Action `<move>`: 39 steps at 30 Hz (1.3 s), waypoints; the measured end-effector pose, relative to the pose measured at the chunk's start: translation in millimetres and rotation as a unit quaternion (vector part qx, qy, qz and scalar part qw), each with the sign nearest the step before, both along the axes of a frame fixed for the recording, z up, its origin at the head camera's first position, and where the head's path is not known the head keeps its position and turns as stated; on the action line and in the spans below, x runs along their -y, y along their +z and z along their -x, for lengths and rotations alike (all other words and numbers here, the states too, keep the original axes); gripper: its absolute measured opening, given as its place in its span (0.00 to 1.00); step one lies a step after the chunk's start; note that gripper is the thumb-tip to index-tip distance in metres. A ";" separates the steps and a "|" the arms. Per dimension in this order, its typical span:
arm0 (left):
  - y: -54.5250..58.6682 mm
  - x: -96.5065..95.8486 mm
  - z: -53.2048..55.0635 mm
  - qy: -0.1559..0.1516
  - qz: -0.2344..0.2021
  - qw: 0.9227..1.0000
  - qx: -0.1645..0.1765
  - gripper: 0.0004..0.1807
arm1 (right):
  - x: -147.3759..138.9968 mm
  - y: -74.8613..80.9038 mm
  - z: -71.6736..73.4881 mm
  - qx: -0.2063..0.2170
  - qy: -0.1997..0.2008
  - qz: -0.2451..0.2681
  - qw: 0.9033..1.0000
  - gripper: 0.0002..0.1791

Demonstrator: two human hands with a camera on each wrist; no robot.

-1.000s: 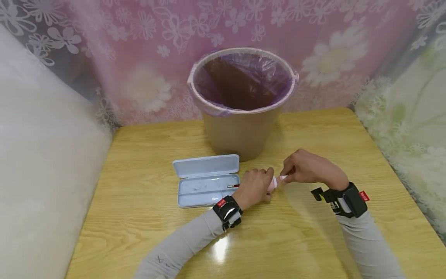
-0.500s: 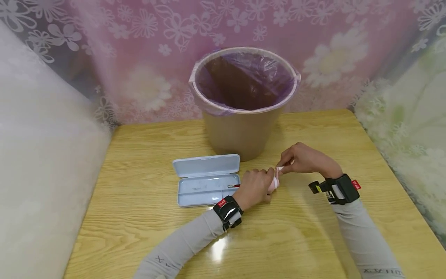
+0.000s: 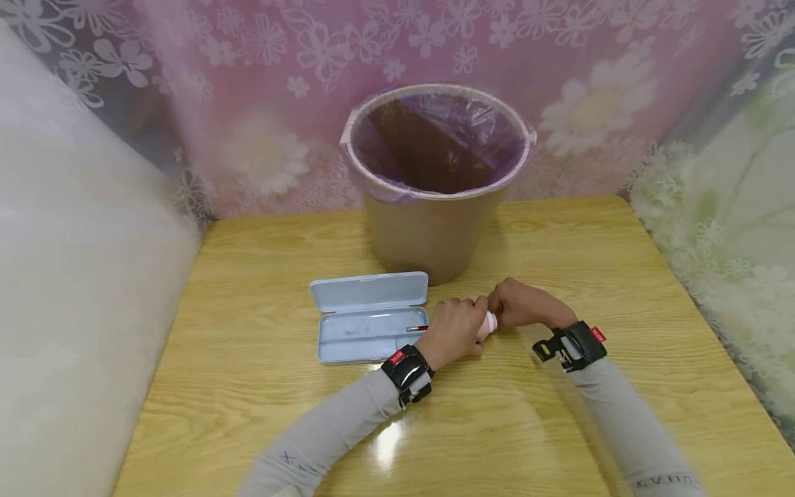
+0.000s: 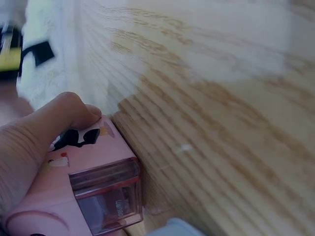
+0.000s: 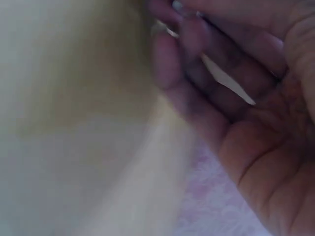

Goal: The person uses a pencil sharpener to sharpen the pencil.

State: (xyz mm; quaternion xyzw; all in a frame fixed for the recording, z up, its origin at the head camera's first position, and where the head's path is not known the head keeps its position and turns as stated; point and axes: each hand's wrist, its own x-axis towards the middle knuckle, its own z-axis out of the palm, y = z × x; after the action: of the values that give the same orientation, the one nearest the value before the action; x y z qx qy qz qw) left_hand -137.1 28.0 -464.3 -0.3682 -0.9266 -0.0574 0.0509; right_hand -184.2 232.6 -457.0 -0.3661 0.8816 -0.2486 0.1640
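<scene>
My left hand (image 3: 455, 330) grips a pink pencil sharpener (image 3: 488, 325) on the table, to the right of an open pale blue pencil case (image 3: 357, 339). In the left wrist view, the thumb presses along the sharpener's printed top, and its see-through shavings drawer (image 4: 110, 204) faces the camera. A dark red pencil (image 3: 417, 328) shows left of the left hand, overlapping the case's right end. At the sharpener's far right side, my right hand (image 3: 526, 304) has its fingers curled at the crank, which they hide. The right wrist view is blurred, with fingertips bunched together.
Behind the case stands a tall beige bin (image 3: 428, 238) lined with a purple bag. Flowered curtain (image 3: 267, 103) hangs at the back of the wooden table (image 3: 261, 407), with pale cloth on both sides.
My right hand has carried the white crank handle round, first up and leftward, then down close against the sharpener. My left hand has kept its hold in place.
</scene>
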 end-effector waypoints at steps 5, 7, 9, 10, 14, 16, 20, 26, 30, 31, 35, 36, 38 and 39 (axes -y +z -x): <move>-1.7 0.5 2.9 0.003 -0.003 1.000 0.013 0.30 | -7.1 -5.9 -40.2 0.063 -0.035 0.043 0.996 0.03; -1.0 2.4 5.2 0.007 0.000 1.000 0.016 0.31 | -5.5 1.7 -52.2 0.053 -0.043 0.043 0.997 0.03; 0.0 4.5 7.6 0.007 0.000 1.000 0.020 0.30 | -1.4 11.1 -59.5 0.028 -0.045 0.029 0.998 0.03; 0.3 5.3 8.8 0.005 -0.002 1.000 0.022 0.30 | 1.0 15.8 -61.4 0.011 -0.044 0.018 0.999 0.03; 1.1 5.8 11.4 0.001 -0.012 1.000 0.021 0.28 | 6.3 35.9 -64.2 -0.030 -0.033 -0.012 0.999 0.02; 0.9 5.4 11.9 0.000 -0.015 1.000 0.025 0.27 | 6.0 44.0 -63.7 -0.037 -0.031 -0.016 0.999 0.03; 1.0 6.0 13.1 0.002 -0.011 1.000 0.027 0.26 | 6.1 56.5 -58.8 -0.059 -0.028 -0.016 0.998 0.03; 3.5 5.5 12.8 -0.002 -0.001 1.000 0.022 0.26 | 5.9 70.2 -49.8 -0.111 -0.046 -0.018 0.993 0.01; 2.9 4.4 10.3 -0.008 0.003 1.000 0.028 0.27 | 6.0 73.4 -43.8 -0.106 -0.044 -0.020 0.993 0.03; 2.6 4.1 9.7 -0.008 0.004 1.000 0.027 0.27 | 6.3 73.6 -42.0 -0.107 -0.044 -0.019 0.993 0.03; 1.6 2.0 7.1 -0.008 0.007 1.000 0.015 0.28 | 6.5 71.6 -34.8 -0.123 -0.058 -0.021 0.990 0.02; 1.3 1.2 6.1 -0.009 0.008 1.000 0.013 0.29 | 6.1 70.6 -33.4 -0.124 -0.062 -0.024 0.990 0.03; 1.0 -0.6 4.0 -0.013 0.009 1.000 0.014 0.29 | 4.5 67.6 -30.8 -0.123 -0.072 -0.035 0.989 0.04; 0.6 -1.5 2.9 -0.015 0.009 1.000 0.015 0.30 | 3.8 65.7 -29.7 -0.120 -0.076 -0.038 0.989 0.05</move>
State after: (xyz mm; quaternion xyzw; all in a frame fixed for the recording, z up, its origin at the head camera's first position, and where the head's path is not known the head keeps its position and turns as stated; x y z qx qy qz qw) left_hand -140.0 29.5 -463.7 -0.3813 -0.9222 -0.0548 0.0328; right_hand -154.5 228.8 -391.2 -0.3191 0.9288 -0.1809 0.0518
